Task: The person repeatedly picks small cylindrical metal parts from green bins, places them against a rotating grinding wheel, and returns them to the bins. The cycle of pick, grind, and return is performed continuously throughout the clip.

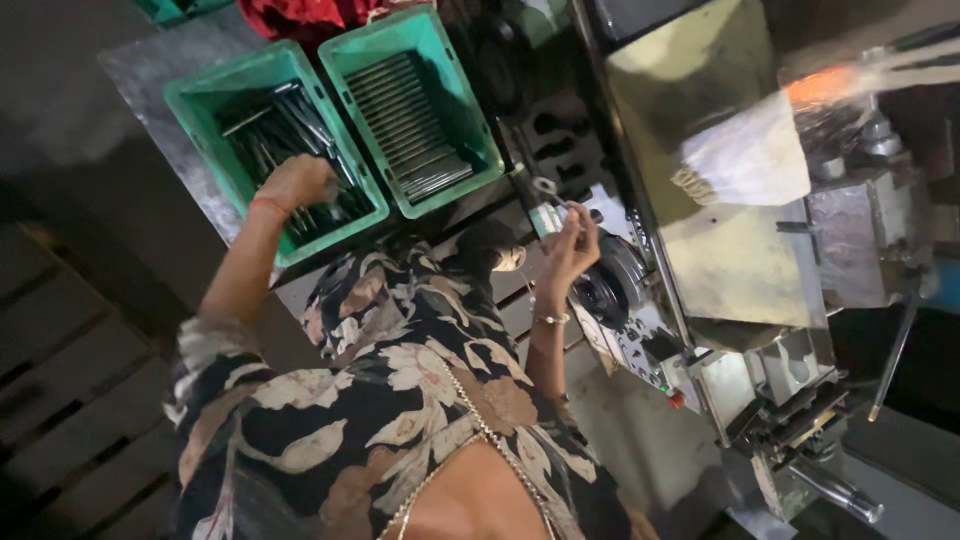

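Where two green bins point(400, 120) sit, a steel table point(170, 110) meets dark floor point(60, 150)

Left hand point(296, 183) reaches out, curled; right hand point(570, 247) raised (fingers pinched).

Second green bin point(350, 50) of stacked rods, wooden pallet point(60, 380) — grey floor point(60, 120)

A machine workshop. A grimy metal lathe-like machine point(700, 330) with levers and handles fills the right of the frame. At upper left, two green plastic bins point(345, 60) sit on a steel counter point(150, 90), holding dark metal rods point(405, 130). Wooden pallets point(60, 380) lie on the floor at lower left.
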### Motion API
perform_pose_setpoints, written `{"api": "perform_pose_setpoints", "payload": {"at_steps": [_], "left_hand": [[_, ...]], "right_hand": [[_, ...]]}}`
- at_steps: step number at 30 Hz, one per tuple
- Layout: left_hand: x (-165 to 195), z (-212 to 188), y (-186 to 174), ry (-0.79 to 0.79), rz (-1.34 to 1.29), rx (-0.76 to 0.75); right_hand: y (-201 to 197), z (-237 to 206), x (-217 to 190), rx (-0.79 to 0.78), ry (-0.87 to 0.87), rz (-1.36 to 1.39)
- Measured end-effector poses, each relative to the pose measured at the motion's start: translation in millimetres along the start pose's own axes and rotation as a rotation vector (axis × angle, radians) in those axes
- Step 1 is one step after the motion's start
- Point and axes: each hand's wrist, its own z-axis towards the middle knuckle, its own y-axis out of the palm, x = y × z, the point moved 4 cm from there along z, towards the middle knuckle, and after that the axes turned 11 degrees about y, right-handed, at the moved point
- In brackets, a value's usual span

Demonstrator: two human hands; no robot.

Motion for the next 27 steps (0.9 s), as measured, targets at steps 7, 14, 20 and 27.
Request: {"api": "perform_pose_setpoints", "payload": {"at_steps": [7,14,20,27], "left_hand": [[85.8,13.5,-48.0,0.376,-1.219,0.187],[178.7,105.6,11.0,0.484,-1.320,0.173],[248.4,102.0,-14.2,0.790,-0.993,0.549],[286.3,107.0,-8.4,0.496,-1.641,0.225]], "right_hand": [[23.3,-3.0,-1.8,-0.107,-0.017,0.053],[23.1,-2.1,-15.9,-0.092,-0.054,0.083],[19.6,8.3,-27.6,-0.034,-0.047,0.293],[20.2,-1.2,-29.6,-0.004,-0.119,-0.004]]}}
